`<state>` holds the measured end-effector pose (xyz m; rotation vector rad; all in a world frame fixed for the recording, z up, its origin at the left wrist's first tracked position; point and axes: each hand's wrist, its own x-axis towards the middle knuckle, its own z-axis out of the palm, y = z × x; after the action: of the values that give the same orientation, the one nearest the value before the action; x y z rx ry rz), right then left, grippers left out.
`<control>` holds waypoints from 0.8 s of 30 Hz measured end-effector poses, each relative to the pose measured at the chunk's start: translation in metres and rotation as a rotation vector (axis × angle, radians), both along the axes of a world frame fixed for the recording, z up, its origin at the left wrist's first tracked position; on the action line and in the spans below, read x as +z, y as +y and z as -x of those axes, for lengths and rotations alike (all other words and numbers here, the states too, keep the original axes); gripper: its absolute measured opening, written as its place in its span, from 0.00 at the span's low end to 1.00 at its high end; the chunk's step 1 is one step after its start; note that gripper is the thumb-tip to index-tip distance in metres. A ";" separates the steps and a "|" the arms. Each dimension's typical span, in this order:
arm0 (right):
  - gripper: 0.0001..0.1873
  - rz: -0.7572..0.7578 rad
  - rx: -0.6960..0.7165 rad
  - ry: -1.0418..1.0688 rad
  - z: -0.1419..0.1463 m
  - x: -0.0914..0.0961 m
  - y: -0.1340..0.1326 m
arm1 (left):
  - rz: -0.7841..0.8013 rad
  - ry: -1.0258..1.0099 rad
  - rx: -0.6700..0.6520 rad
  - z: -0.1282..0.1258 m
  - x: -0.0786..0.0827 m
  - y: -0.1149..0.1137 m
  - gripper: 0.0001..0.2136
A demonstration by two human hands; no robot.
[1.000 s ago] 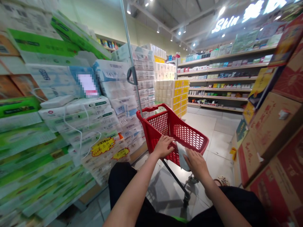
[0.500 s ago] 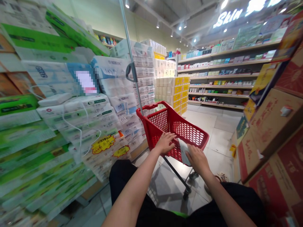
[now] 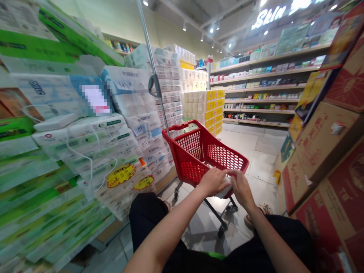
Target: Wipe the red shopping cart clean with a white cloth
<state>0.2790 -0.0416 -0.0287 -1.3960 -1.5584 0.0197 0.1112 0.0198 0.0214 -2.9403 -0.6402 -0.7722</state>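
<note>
Both hands (image 3: 214,182) together, holding pale cloth (image 3: 228,184) by red cart (image 3: 188,170).

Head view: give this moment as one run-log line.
left hand: on pale cloth | right hand: on pale cloth | red shopping cart: near end at hands

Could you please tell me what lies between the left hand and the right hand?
In the head view, what looks like a pale cloth lies between the left hand and the right hand, near the red cart.

Spotlights (image 3: 211,30): bright, twelve o'clock
Sign (image 3: 280,12): glaring, one o'clock
Green packs (image 3: 42,197): smeared, stretched, eight o'clock
Floor (image 3: 202,224): soft shadow, six o'clock
</note>
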 end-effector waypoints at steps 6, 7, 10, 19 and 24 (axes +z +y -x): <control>0.16 0.100 0.061 -0.309 -0.002 0.002 -0.013 | -0.102 0.112 -0.056 0.019 -0.020 0.027 0.14; 0.16 0.102 0.062 -0.319 0.002 0.004 -0.015 | -0.097 0.115 -0.067 0.028 -0.020 0.034 0.13; 0.16 0.104 0.059 -0.363 0.016 0.010 -0.021 | -0.060 0.085 -0.028 0.062 -0.019 0.057 0.13; 0.12 0.032 0.120 -0.594 0.074 0.011 -0.030 | 0.072 0.031 0.318 0.130 0.003 0.084 0.13; 0.13 0.058 0.133 -0.642 0.109 0.013 -0.029 | 0.086 -0.155 0.273 0.111 -0.017 0.012 0.12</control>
<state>0.1702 -0.0710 -0.0161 -1.4157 -2.1891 -0.3353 0.0000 0.0322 0.0044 -2.7978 -1.0840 -0.9683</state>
